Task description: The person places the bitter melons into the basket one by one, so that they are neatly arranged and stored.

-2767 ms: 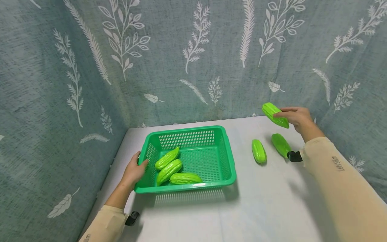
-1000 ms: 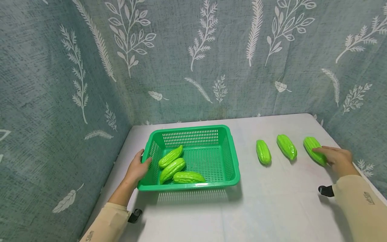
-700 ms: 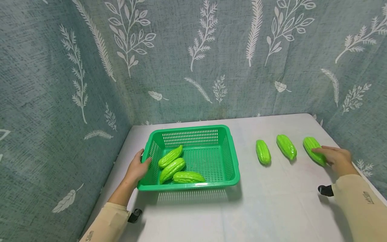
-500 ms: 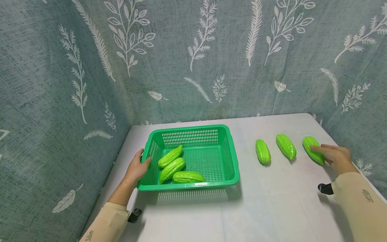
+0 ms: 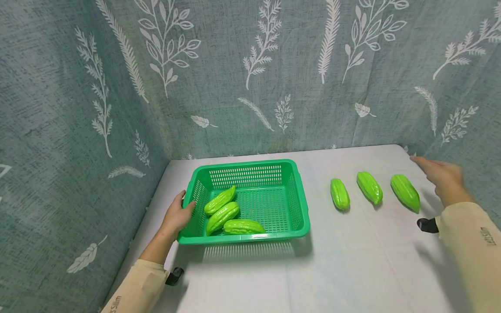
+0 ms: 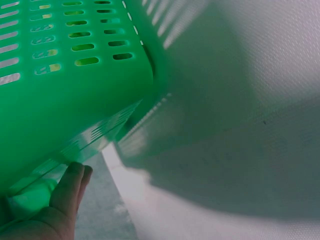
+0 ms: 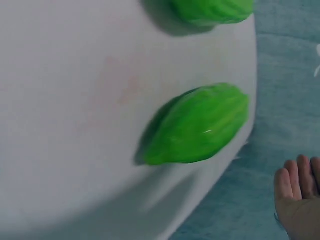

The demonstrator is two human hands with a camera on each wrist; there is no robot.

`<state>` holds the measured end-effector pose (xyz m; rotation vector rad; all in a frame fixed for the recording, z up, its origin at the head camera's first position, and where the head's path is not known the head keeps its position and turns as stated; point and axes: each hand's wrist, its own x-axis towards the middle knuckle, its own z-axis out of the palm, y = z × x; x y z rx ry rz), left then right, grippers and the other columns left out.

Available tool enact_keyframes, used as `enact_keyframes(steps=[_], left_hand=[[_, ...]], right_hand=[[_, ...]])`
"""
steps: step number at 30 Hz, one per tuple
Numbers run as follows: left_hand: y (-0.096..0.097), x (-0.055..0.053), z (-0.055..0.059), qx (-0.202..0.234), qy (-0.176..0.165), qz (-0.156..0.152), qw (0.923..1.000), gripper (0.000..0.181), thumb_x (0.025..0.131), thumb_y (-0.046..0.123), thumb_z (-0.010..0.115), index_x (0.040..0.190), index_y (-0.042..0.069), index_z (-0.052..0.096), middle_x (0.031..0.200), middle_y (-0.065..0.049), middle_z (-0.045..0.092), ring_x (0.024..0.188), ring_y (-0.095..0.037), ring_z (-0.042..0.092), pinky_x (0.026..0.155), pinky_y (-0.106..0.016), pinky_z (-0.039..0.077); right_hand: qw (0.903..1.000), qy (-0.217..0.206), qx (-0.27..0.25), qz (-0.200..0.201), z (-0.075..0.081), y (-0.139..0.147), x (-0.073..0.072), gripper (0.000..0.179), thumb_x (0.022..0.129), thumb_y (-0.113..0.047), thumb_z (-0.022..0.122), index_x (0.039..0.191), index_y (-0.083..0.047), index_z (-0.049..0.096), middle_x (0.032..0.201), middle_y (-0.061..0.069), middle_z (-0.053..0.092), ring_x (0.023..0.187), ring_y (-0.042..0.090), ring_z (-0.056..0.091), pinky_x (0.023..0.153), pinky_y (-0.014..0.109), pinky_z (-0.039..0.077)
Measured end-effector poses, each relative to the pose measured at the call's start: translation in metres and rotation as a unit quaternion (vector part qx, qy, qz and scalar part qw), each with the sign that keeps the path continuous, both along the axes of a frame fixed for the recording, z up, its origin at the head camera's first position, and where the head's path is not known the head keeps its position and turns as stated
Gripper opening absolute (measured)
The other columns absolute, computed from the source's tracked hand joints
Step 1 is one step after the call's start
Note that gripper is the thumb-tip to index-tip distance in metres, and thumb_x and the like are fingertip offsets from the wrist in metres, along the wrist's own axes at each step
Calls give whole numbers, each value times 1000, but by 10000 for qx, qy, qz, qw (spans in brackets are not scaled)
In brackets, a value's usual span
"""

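My left hand point(image 5: 175, 217) grips the left rim of a green plastic basket point(image 5: 303, 204), thumb on the inner side. In the left wrist view, the hand point(image 6: 55, 215) shows at the slotted basket wall point(image 6: 75, 110). Inside the basket, at its left and front, lie three light-green bitter melons point(image 5: 222, 218). On the table to the right, three more stand in a spaced row: the left one point(image 5: 339, 194), the middle one point(image 5: 369, 187) and the right one point(image 5: 405, 192). My right hand point(image 5: 446, 176) is raised beside the rightmost melon, holding nothing, its fingers extended in the right wrist view.
A white cloth-covered table point(image 5: 332, 269) bears everything. A grey-green curtain point(image 5: 219, 87) with white leaf prints surrounds its back and sides. The table's right back corner point(image 5: 397, 148) is close to the right hand. Black wrist cameras point(image 5: 175, 276) hang below both sleeves.
The right hand lowered its bitter melon onto the table at the right end of the row, then let go and rose up and right. The left hand has stayed on the basket rim.
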<state>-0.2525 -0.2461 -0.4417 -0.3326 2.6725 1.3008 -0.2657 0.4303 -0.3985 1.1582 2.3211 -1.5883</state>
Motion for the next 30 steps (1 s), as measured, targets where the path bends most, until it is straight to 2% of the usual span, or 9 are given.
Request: enact_keyframes(steps=[3, 7, 14, 21, 25, 30], left_hand=[[0, 0, 0, -1, 22, 7, 10000, 69, 102, 31, 40, 154, 14, -1, 155, -25, 17, 139, -44, 27, 104, -62, 33], [-1, 1, 1, -7, 19, -6, 10000, 69, 102, 31, 39, 154, 14, -2, 156, -25, 16, 138, -44, 28, 103, -62, 34], [0, 1, 1, 35, 33, 36, 10000, 69, 101, 31, 40, 154, 14, -1, 155, -25, 17, 139, -45, 26, 105, -63, 31], [0, 0, -1, 28, 68, 44, 10000, 69, 101, 32, 40, 154, 14, 0, 155, -25, 18, 139, -45, 27, 104, -63, 32], [0, 0, -1, 63, 73, 65, 9999, 69, 101, 32, 41, 154, 15, 1, 156, -24, 18, 138, -45, 27, 104, -62, 33], [0, 0, -1, 85, 62, 72, 9999, 69, 101, 32, 41, 154, 16, 0, 155, -24, 19, 138, -45, 28, 103, -63, 33]], right_hand=[[9997, 163, 159, 132, 13, -9, -4, 123, 57, -85, 57, 151, -17, 18, 160, 4, 7, 146, 34, 13, 112, 55, 25], [9984, 441, 96, 336, 29, -28, -13, 124, 57, -83, 60, 152, -17, 16, 160, 5, 7, 147, 32, 13, 114, 55, 22], [9937, 869, -68, 707, 47, -76, -34, 115, 60, -77, 66, 151, -18, 26, 160, 5, 13, 146, 27, 19, 116, 49, 22], [9853, 1271, -138, 1134, 49, -133, -53, 103, 71, -67, 67, 149, -13, 29, 160, 9, 10, 145, 31, 23, 115, 46, 26], [9790, 1373, -247, 1488, 47, -167, -61, 95, 76, -59, 69, 148, -11, 32, 159, 10, 14, 144, 30, 26, 115, 42, 29], [9699, 1453, -528, 1882, 35, -204, -69, 85, 80, -50, 70, 146, -8, 35, 157, 10, 22, 143, 27, 30, 114, 37, 32]])
